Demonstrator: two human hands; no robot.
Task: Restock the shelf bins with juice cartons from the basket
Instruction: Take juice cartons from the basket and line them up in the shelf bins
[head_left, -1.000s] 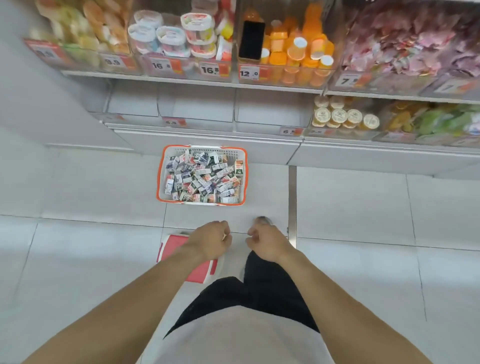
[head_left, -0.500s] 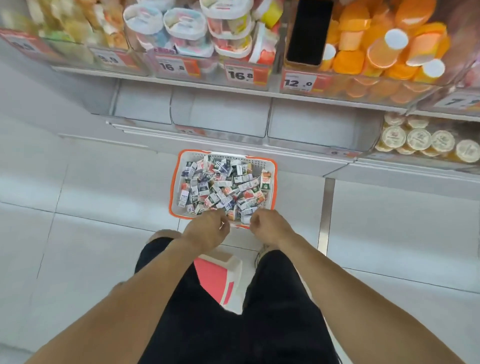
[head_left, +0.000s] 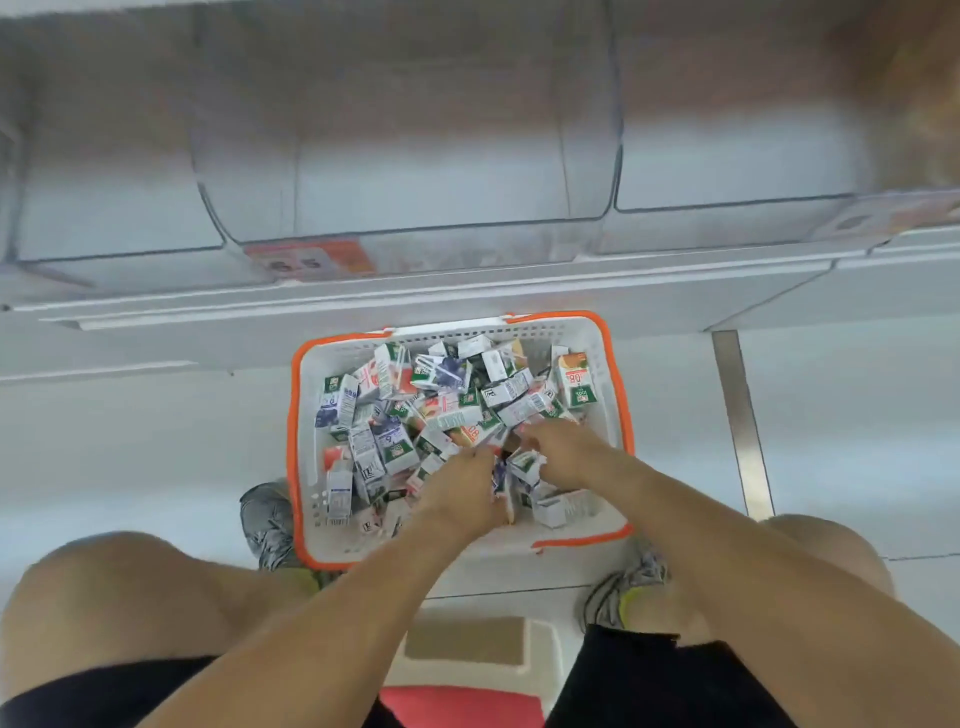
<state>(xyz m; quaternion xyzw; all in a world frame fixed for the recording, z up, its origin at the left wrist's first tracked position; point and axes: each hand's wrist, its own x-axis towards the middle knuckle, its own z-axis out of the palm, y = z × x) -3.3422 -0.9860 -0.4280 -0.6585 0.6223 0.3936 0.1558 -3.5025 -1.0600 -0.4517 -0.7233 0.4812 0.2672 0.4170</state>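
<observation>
Head view: I see both hands in the basket (head_left: 613, 364) on the floor, left grip (head_left: 460, 491) and right grip (head_left: 563, 457) dug among the juice cartons (head_left: 441, 400); I cannot tell whether either clamps one.

Tiled floor (head_left: 156, 441); basket (head_left: 618, 395) on it

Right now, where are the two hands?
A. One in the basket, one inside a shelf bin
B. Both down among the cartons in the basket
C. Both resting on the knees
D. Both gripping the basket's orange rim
B. The left hand and the right hand are both down in the pile of juice cartons inside the basket; the clear shelf bins above have no hand in them.
</observation>
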